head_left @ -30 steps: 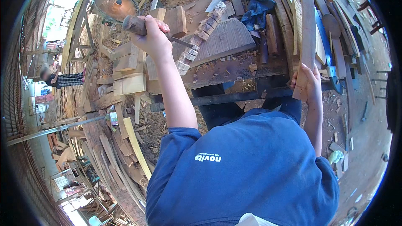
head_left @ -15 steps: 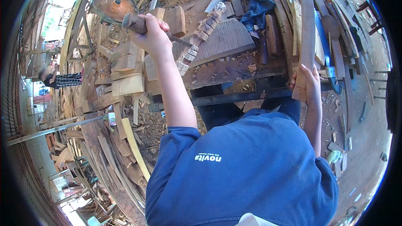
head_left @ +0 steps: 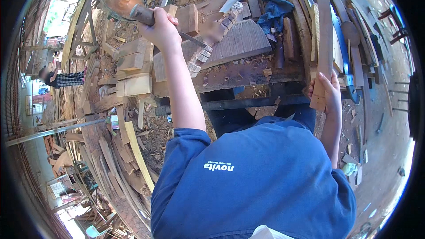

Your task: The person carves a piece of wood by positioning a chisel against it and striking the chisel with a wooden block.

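Observation:
My left hand (head_left: 161,30) is closed round the thick, dark wooden handle of a chisel (head_left: 191,39). Its narrow metal blade reaches rightward, and the tip lies at a notched strip of wood (head_left: 200,57). The strip runs slantwise across a wide grey plank (head_left: 241,42) on the bench; its middle looks smeared. On the right, my right hand (head_left: 326,89) grips the near end of a long flat wooden board (head_left: 325,40). That board points away from me, beside other upright lengths of wood. Whether the blade touches the strip I cannot tell.
A blue-handled saw (head_left: 349,79) lies right of the board. A dark blue cloth (head_left: 273,11) sits beyond the plank. Stacked wood blocks (head_left: 133,68) stand at the left, near a round guarded orange-brown thing (head_left: 121,0). A person (head_left: 66,79) is far left.
My left hand and the chisel have shifted slightly away from me. My right hand and the board have hardly moved.

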The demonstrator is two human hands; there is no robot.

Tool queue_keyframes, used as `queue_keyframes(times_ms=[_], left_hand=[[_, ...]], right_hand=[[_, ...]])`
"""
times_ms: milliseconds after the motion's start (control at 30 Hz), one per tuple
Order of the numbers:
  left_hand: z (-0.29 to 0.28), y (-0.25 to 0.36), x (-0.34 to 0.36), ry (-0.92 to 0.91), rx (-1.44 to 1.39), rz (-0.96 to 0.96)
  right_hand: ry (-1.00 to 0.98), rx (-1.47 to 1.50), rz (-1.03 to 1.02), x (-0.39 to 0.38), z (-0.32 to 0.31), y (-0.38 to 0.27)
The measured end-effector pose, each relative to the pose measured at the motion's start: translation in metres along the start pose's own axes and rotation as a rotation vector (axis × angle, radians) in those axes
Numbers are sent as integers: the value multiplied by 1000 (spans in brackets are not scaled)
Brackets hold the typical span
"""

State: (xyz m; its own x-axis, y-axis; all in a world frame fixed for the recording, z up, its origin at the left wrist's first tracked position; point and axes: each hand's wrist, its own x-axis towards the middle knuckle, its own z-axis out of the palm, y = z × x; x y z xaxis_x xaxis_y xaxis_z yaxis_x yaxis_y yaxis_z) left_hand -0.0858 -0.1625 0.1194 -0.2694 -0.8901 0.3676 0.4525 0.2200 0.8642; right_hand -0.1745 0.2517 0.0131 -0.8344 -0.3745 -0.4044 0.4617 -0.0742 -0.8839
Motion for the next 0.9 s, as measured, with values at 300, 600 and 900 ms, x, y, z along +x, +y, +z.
queue_keyframes(times_ms=[300, 600, 900], left_hand=[[-1, -10, -8, 0, 94, 132], [9, -21, -21, 17, 273, 256], [12, -12, -25, 26, 397, 383]], right_hand=[[-399, -563, -400, -7, 78, -87], [-568, -670, -1372, -42, 240, -257], [-626, -1259, -1321, -41, 242, -250]])
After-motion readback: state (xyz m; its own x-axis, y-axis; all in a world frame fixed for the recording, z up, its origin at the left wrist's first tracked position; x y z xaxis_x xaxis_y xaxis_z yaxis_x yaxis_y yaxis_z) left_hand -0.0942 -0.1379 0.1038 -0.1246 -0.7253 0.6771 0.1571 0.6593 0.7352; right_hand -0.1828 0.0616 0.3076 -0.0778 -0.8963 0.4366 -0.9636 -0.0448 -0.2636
